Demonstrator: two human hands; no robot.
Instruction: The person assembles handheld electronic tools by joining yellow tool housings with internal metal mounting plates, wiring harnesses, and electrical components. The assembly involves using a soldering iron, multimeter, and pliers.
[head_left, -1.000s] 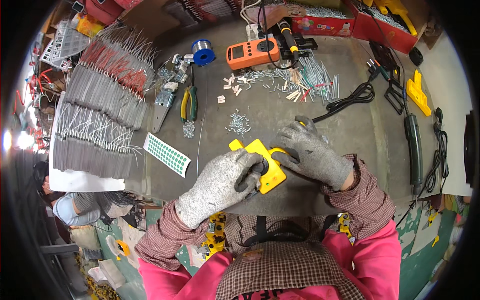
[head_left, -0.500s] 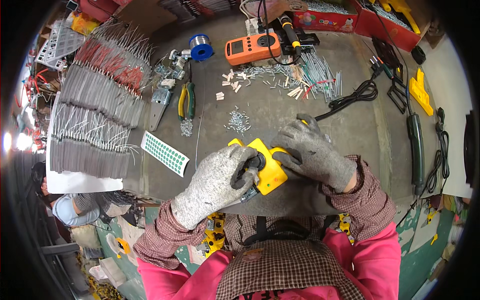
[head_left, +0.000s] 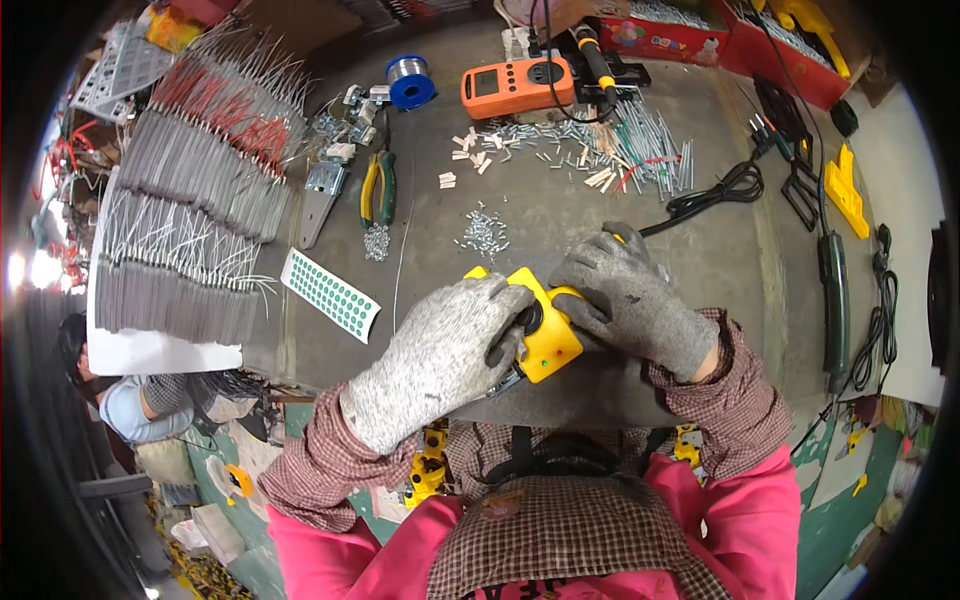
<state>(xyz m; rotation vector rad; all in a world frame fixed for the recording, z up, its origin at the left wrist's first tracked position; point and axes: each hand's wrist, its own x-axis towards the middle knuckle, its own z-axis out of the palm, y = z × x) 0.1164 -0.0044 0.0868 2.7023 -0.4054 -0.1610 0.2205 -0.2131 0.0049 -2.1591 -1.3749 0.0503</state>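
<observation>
A yellow plastic appliance housing [head_left: 546, 345] with a black knob [head_left: 531, 317] and small red and green dots is held between my gloved hands at the bench's near edge. My left hand [head_left: 470, 325] is closed round its left side, fingers at the knob. My right hand [head_left: 625, 295] is closed on a yellow part at the housing's right side; the fingers hide most of it. A black cord [head_left: 722, 192] runs away from beside the right fingertips, where a bit of yellow shows. Beyond the housing lies a pile of small screws [head_left: 483, 234].
At left stand bundles of grey strips with wires [head_left: 180, 300], a green-dotted sticker sheet [head_left: 332, 295] and pliers [head_left: 377, 190]. Farther back are a solder spool [head_left: 409, 82], an orange multimeter [head_left: 515, 87] and metal rods [head_left: 655, 150]. A dark green tool [head_left: 834, 310] lies right.
My left fingers have shifted over the knob, covering more of it. The housing has tilted slightly and moved a little to the right. My right hand keeps its hold.
</observation>
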